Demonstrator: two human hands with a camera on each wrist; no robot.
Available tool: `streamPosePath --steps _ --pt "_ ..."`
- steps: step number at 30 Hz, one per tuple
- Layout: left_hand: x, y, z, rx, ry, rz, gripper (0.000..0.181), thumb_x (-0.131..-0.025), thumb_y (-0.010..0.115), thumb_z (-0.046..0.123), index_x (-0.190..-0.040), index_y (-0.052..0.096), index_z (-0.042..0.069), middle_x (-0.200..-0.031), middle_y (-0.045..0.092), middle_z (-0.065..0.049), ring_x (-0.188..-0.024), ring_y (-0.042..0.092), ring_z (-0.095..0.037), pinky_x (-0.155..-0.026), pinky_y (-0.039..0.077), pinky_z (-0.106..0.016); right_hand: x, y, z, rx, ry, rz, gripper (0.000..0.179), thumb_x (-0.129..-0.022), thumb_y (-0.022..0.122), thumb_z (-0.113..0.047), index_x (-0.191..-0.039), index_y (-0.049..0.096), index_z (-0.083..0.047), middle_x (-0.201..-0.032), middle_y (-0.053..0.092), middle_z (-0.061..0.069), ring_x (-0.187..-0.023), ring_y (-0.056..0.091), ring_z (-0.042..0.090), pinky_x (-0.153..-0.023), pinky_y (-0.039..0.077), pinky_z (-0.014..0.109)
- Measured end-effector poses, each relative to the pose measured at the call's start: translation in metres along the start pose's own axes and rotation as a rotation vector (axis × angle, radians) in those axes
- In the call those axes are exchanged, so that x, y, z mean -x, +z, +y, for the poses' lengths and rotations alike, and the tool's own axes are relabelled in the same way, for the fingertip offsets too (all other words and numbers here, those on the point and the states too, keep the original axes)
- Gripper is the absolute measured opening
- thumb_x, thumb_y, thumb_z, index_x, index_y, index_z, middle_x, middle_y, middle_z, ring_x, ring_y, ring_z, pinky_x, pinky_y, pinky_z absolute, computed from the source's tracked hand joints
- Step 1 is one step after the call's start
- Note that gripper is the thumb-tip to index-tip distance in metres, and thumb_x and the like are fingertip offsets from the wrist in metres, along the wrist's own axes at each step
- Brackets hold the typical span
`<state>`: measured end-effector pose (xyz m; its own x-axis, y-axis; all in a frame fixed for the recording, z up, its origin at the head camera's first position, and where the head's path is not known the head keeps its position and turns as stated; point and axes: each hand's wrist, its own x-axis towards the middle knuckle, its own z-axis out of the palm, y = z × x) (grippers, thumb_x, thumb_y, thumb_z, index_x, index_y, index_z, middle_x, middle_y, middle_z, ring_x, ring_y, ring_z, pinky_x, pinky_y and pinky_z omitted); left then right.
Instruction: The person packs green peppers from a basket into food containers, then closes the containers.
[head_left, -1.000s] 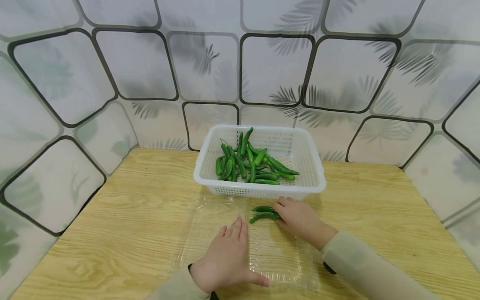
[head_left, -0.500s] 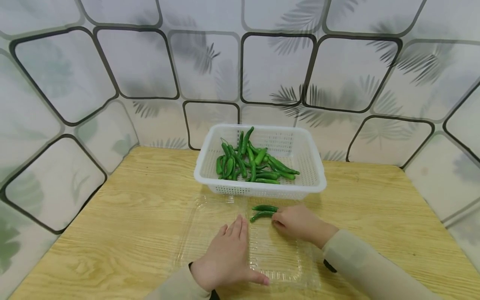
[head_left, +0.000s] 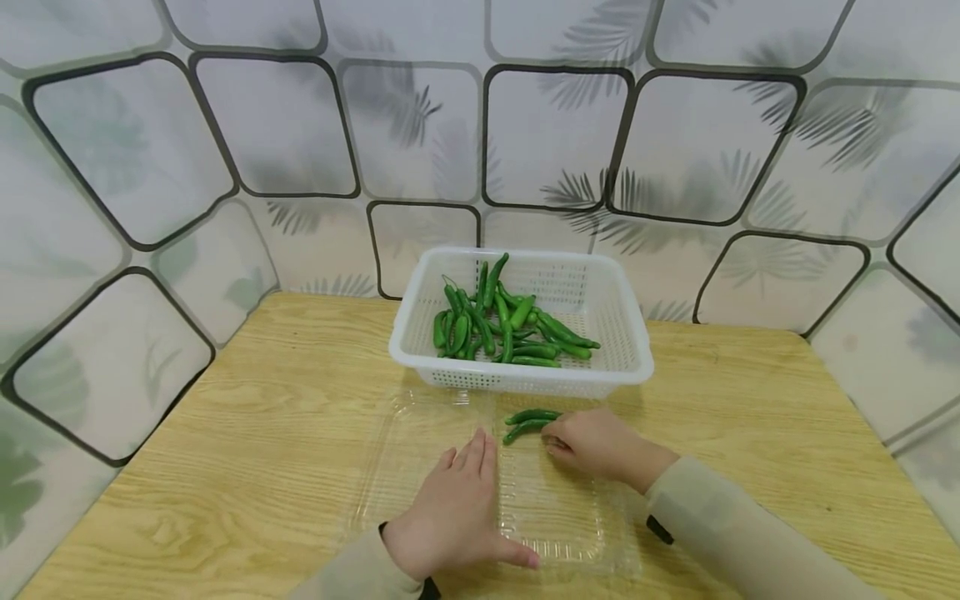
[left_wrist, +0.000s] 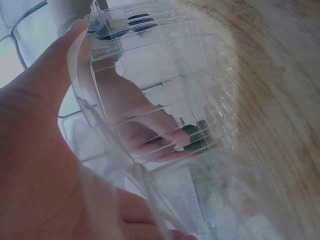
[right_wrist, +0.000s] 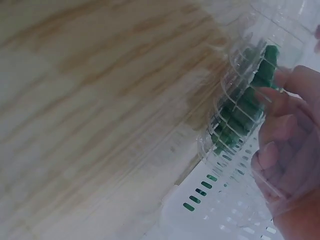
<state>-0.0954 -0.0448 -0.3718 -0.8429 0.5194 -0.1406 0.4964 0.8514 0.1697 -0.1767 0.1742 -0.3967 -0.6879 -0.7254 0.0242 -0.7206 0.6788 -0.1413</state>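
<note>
A clear plastic clamshell container (head_left: 551, 508) lies opened out on the table, seen through its wall in both wrist views. Two green chili peppers (head_left: 528, 423) lie side by side at the far end of its right half. My right hand (head_left: 600, 446) has its fingers curled and pinches the right end of the nearer pepper; in the right wrist view its fingertips meet the green pepper (right_wrist: 266, 67). My left hand (head_left: 453, 512) rests with straight fingers along the container's middle fold, thumb spread over the near edge of the right half.
Behind the container stands a white perforated basket (head_left: 521, 379) holding several green chili peppers (head_left: 506, 325). The wooden table (head_left: 247, 433) extends to both sides. A patterned cloth backdrop (head_left: 420, 158) encloses its back and sides.
My right hand has drawn back slightly from the far edge of the container, and its fingers have curled in at the nearer pepper. The peppers have shifted only slightly; my left hand stays put.
</note>
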Motion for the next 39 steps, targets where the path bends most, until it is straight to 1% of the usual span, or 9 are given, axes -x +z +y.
streamPosePath --steps 3,5,11,13,16,19,24,31,39 --pt "0.001 0.000 0.000 -0.003 0.005 0.001 0.129 -0.060 0.050 0.087 -0.141 0.028 -0.010 -0.145 0.027 -0.028 -0.134 0.028 -0.032 -0.103 0.032 -0.046 0.001 -0.001 0.002 -0.049 -0.023 0.050 0.009 -0.089 0.059 -0.014 -0.088 0.067 -0.012 -0.076 0.064 -0.005 -0.065 0.058 0.009 -0.059 0.049 0.029" --pt "0.001 0.000 0.000 -0.005 0.010 0.006 0.128 -0.060 0.051 0.087 -0.141 0.028 -0.010 -0.145 0.027 -0.028 -0.134 0.029 -0.032 -0.102 0.032 -0.046 0.001 -0.003 0.004 -0.063 -0.060 0.130 0.011 -0.088 0.060 -0.012 -0.092 0.069 -0.009 -0.081 0.067 -0.002 -0.069 0.062 0.011 -0.062 0.050 0.030" --pt "-0.001 -0.001 0.000 0.019 -0.005 -0.013 0.129 -0.059 0.052 0.086 -0.142 0.028 -0.010 -0.146 0.026 -0.027 -0.135 0.028 -0.032 -0.103 0.031 -0.046 -0.002 -0.016 0.012 -0.027 -0.207 0.544 0.009 -0.088 0.061 -0.010 -0.091 0.069 -0.005 -0.078 0.066 0.000 -0.066 0.060 0.009 -0.056 0.049 0.027" --pt "-0.001 -0.001 0.000 0.024 -0.012 -0.020 0.129 -0.059 0.052 0.086 -0.142 0.027 -0.009 -0.146 0.025 -0.027 -0.135 0.027 -0.031 -0.104 0.031 -0.046 -0.003 -0.021 0.015 -0.012 -0.199 0.665 0.010 -0.088 0.059 -0.010 -0.089 0.068 -0.005 -0.077 0.064 0.000 -0.062 0.057 0.007 -0.053 0.047 0.025" --pt "-0.001 -0.002 0.000 0.016 -0.016 -0.019 0.129 -0.059 0.052 0.087 -0.142 0.028 -0.009 -0.146 0.026 -0.026 -0.135 0.027 -0.031 -0.104 0.030 -0.046 -0.005 -0.027 0.022 -0.020 -0.096 0.746 0.011 -0.087 0.060 -0.009 -0.090 0.069 -0.004 -0.081 0.062 0.001 -0.063 0.056 0.009 -0.051 0.047 0.025" --pt "0.000 -0.003 0.001 0.009 -0.019 -0.015 0.129 -0.058 0.052 0.087 -0.142 0.028 -0.009 -0.146 0.026 -0.026 -0.135 0.028 -0.031 -0.104 0.030 -0.046 -0.008 -0.033 0.026 -0.146 0.096 0.671 0.011 -0.087 0.061 -0.006 -0.095 0.068 -0.004 -0.090 0.060 0.005 -0.073 0.058 0.015 -0.057 0.049 0.028" --pt "0.000 -0.003 0.001 0.015 -0.023 -0.029 0.129 -0.058 0.053 0.086 -0.142 0.028 -0.009 -0.147 0.025 -0.026 -0.135 0.027 -0.031 -0.105 0.029 -0.046 -0.013 -0.045 0.034 -0.367 0.340 0.443 0.019 -0.093 0.056 -0.008 -0.107 0.064 0.001 -0.103 0.059 0.013 -0.088 0.058 0.024 -0.071 0.050 0.038" --pt "0.001 -0.003 0.002 -0.002 -0.021 -0.014 0.129 -0.058 0.052 0.087 -0.142 0.029 -0.009 -0.146 0.027 -0.025 -0.135 0.028 -0.031 -0.104 0.029 -0.046 -0.026 -0.057 0.047 -0.413 0.414 0.196 0.026 -0.095 0.053 -0.012 -0.116 0.060 0.003 -0.111 0.060 0.018 -0.099 0.057 0.032 -0.084 0.046 0.047" --pt "0.002 -0.002 0.003 -0.009 -0.023 -0.001 0.129 -0.058 0.053 0.086 -0.141 0.029 -0.009 -0.145 0.028 -0.026 -0.134 0.029 -0.031 -0.104 0.029 -0.046 -0.042 -0.054 0.058 -0.468 0.445 0.078 0.031 -0.096 0.051 -0.015 -0.121 0.056 0.004 -0.116 0.059 0.019 -0.106 0.055 0.034 -0.087 0.045 0.046"
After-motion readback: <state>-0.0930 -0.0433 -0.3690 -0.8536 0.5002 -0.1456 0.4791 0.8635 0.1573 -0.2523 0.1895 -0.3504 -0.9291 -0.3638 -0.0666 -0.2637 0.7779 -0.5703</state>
